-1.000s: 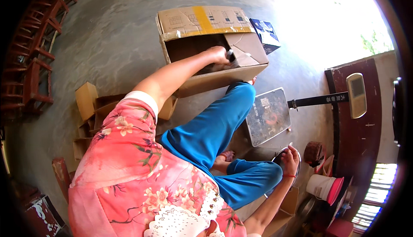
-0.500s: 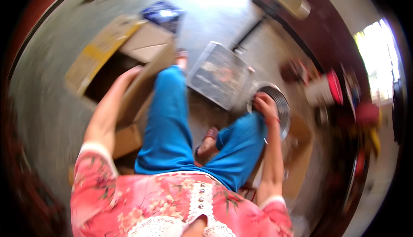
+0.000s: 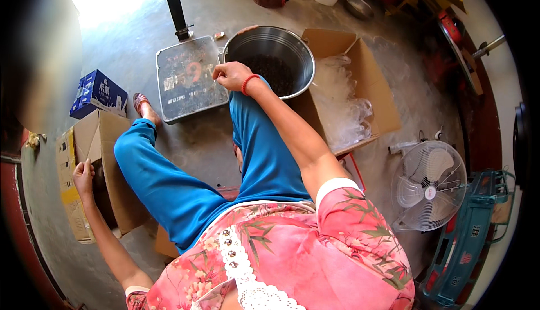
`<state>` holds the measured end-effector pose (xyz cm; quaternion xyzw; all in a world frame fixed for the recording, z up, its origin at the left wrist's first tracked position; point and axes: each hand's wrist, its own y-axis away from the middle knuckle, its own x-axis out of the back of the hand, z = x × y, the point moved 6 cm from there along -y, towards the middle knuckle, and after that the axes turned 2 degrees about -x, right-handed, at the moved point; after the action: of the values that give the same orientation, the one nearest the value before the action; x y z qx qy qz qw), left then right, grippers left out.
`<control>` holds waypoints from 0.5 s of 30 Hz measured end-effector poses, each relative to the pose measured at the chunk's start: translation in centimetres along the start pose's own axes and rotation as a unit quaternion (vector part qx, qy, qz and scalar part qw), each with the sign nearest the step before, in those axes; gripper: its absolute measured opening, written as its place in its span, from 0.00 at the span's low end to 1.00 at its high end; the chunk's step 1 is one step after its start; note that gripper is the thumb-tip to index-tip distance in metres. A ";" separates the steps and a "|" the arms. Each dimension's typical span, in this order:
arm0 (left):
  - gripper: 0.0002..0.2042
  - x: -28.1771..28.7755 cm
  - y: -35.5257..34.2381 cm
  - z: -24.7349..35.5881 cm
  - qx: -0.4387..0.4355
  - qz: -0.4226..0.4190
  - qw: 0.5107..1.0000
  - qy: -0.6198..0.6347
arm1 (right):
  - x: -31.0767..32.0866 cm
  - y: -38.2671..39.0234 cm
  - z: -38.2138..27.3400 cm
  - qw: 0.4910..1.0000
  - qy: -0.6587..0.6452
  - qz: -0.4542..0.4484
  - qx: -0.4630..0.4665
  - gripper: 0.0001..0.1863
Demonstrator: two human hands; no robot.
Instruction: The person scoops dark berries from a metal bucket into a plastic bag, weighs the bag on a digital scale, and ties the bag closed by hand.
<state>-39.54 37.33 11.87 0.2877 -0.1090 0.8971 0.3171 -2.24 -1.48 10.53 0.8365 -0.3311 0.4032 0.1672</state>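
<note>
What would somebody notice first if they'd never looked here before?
Probably the bright blue trousers in the middle. Next, the big metal bucket with dark stuff inside, just beyond the right hand. Then the round fan over on the right.

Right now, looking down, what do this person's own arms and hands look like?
The left hand and right hand wear no gloves, and no cables show. A red bracelet circles the right wrist; none shows on the left. The right sleeve is short and pink, patterned with green leaves, with a white cuff. The left sleeve, only partly visible, is also white-edged.
</note>
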 end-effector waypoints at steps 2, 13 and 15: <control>0.15 -1.7 1.1 5.1 -0.052 -0.013 0.998 0.015 | 0.1 0.2 0.0 1.000 0.008 0.007 0.002 0.11; 0.22 -17.5 16.4 36.0 -0.322 -0.467 0.719 0.403 | 0.1 -0.1 0.0 0.999 0.020 0.031 0.015 0.09; 0.30 -17.7 21.6 40.5 -0.372 -0.578 0.493 0.533 | 0.2 -0.2 -0.2 0.998 0.021 0.043 0.038 0.08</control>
<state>-23.87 -3.65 34.04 -0.3913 -0.0521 0.3723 0.8400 -2.09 -1.30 10.84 0.8184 -0.3477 0.4401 0.1250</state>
